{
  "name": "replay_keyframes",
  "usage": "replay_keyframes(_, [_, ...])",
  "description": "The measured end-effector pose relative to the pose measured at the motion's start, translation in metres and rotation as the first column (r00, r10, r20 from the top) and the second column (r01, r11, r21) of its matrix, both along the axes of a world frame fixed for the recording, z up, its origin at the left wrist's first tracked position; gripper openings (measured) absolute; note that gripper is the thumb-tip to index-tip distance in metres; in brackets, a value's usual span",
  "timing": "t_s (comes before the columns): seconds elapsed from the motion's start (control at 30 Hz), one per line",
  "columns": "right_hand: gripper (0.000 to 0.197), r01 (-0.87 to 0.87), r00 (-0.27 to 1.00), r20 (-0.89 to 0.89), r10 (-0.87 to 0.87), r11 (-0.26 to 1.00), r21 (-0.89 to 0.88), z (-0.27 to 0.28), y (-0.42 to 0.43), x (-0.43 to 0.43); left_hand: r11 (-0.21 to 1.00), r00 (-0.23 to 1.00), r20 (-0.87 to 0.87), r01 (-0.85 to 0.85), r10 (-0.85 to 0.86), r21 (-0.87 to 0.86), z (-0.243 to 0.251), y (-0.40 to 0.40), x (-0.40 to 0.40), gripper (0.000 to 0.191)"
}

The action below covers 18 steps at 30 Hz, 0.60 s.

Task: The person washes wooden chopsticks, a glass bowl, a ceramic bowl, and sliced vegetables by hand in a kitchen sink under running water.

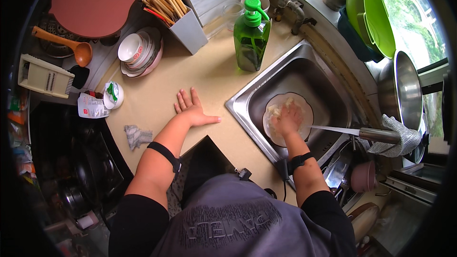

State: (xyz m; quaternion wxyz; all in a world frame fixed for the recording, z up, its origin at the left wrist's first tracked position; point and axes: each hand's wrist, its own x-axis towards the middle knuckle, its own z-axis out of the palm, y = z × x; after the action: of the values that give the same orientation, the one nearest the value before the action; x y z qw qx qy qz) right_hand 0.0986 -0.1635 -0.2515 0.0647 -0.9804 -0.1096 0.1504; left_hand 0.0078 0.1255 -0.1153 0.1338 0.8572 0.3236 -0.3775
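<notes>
My left hand (191, 110) rests palm down on the beige countertop (210, 75), fingers spread and holding nothing. Over in the stainless steel sink (262, 78), my right hand (288, 119) is down in a scalloped, dark-rimmed bowl (267, 128). Its fingers look apart among pale, soft-looking food pieces (275, 110) in water; the pieces are too blurred to name. From the right, a stream of water (332, 128) runs out of the metal faucet (378, 134) toward the bowl, close by that hand.
Behind the sink's left corner stands a green pump bottle (251, 39). Stacked bowls (137, 53), a chopstick holder (189, 30) and a crumpled cloth (137, 136) are on the counter. A silvery mesh cloth (394, 137) drapes the faucet; a green colander (371, 18) sits by the window.
</notes>
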Motion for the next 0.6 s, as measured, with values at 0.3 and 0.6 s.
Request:
replay_keyframes(0.3, [0.053,-0.193,0.958,-0.206,0.201,0.98,0.056,-0.006,-0.008,-0.006,1.0,1.0,-0.002,0.005,-0.005,-0.001,-0.002,0.0,-0.001,0.138])
replay_keyframes(0.6, [0.041,0.182,0.947,-0.314,-0.067,0.917,0.354,-0.045,-0.022,-0.003,1.0,1.0,0.015,-0.006,0.007,-0.004,-0.001,0.0,-0.004,0.138])
